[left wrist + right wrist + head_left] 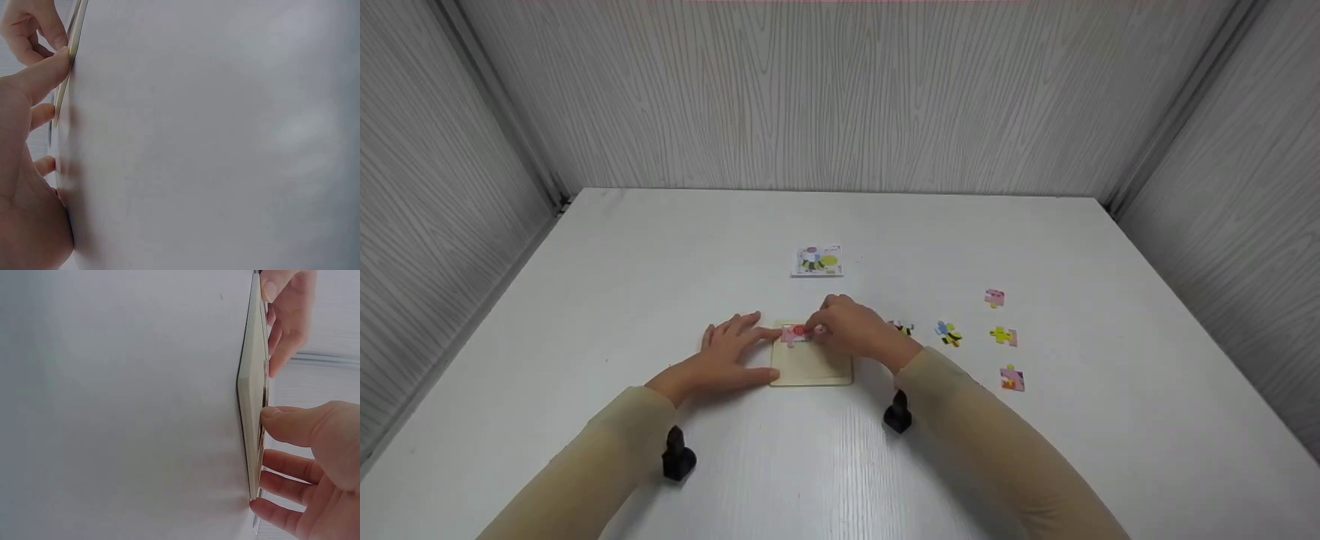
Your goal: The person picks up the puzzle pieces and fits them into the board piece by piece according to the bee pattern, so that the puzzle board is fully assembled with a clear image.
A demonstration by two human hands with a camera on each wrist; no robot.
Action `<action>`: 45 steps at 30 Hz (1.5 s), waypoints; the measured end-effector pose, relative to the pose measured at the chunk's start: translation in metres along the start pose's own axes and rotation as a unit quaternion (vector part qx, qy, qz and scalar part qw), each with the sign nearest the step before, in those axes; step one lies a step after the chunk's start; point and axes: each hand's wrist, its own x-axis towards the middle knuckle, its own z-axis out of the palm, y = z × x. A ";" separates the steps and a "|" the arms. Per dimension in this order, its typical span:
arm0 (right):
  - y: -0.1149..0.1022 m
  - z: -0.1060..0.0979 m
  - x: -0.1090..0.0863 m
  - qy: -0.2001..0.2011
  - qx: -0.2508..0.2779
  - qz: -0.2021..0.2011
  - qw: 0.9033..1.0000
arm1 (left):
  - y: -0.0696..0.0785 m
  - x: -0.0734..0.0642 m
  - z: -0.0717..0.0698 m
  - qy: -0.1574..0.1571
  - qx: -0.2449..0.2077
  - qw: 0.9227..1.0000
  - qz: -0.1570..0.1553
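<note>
A small pale wooden puzzle board point(814, 369) lies on the white table. Along its upper left edge sits a pink jigsaw piece point(790, 335) with a red patch beside it. My left hand point(726, 357) has its fingers spread, the thumb at the board's lower left corner and the index finger at the pink piece. At the board's upper right, my right hand point(851, 328) pinches another jigsaw piece point(820, 329), mostly covered by the fingers. In the right wrist view the thumb point(273, 413) and fingertips meet the board's top face and far edge.
Loose jigsaw pieces lie to the right: a bee-striped one point(949, 334), a yellow one point(1003, 335), a pink one point(994, 298) and a pink-orange one point(1012, 378). Another point(901, 328) is partly behind my right hand. A bee picture card point(817, 260) lies beyond the board.
</note>
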 end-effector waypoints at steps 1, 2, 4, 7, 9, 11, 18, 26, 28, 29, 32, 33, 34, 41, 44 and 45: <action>0.000 0.000 0.000 -0.002 -0.003 0.000 1.000 | 0.000 0.000 0.000 0.000 0.001 1.000 0.000; -0.001 0.000 0.000 -0.005 -0.006 0.001 1.000 | 0.000 0.000 0.000 0.000 0.001 1.000 0.000; -0.001 -0.001 0.001 -0.010 -0.015 0.000 1.000 | 0.000 0.000 0.000 -0.001 0.003 1.000 0.000; -0.001 0.000 0.001 -0.015 -0.023 -0.003 1.000 | 0.000 0.000 0.000 -0.002 0.003 1.000 0.000; 0.000 0.000 0.001 -0.018 -0.020 -0.003 1.000 | 0.000 0.000 0.000 -0.001 0.000 1.000 0.001; 0.001 0.001 0.001 -0.019 -0.009 -0.002 1.000 | 0.001 -0.001 -0.001 -0.001 -0.002 1.000 0.003; 0.003 0.000 0.001 -0.017 0.031 0.008 0.999 | 0.001 -0.001 -0.001 0.000 0.001 1.000 0.001; 0.005 -0.005 -0.006 0.002 0.051 -0.017 0.999 | 0.000 -0.002 -0.001 0.003 -0.015 1.000 0.010; 0.006 -0.006 -0.008 0.005 0.057 -0.022 0.998 | -0.001 -0.002 -0.001 0.002 -0.013 1.000 0.011; 0.007 -0.006 -0.009 0.008 0.060 -0.026 0.998 | -0.001 -0.002 -0.002 0.001 -0.011 1.000 0.010; 0.010 -0.008 -0.013 0.012 0.071 -0.037 0.997 | -0.001 -0.001 -0.002 -0.003 -0.008 1.000 0.009; 0.010 -0.008 -0.014 0.013 0.074 -0.041 0.996 | -0.001 -0.001 -0.002 -0.004 -0.007 1.000 0.009; 0.011 -0.009 -0.015 0.013 0.077 -0.044 0.996 | -0.001 -0.001 -0.002 -0.005 -0.007 1.000 0.010; 0.017 -0.014 -0.025 0.029 0.089 -0.047 0.994 | -0.002 0.000 -0.002 -0.010 -0.007 1.000 0.010; 0.021 -0.016 -0.029 0.035 0.095 -0.041 0.994 | -0.002 -0.001 -0.002 -0.012 -0.008 1.000 0.008; 0.022 -0.017 -0.031 0.036 0.096 -0.039 0.994 | -0.002 -0.001 -0.003 -0.012 -0.008 1.000 0.008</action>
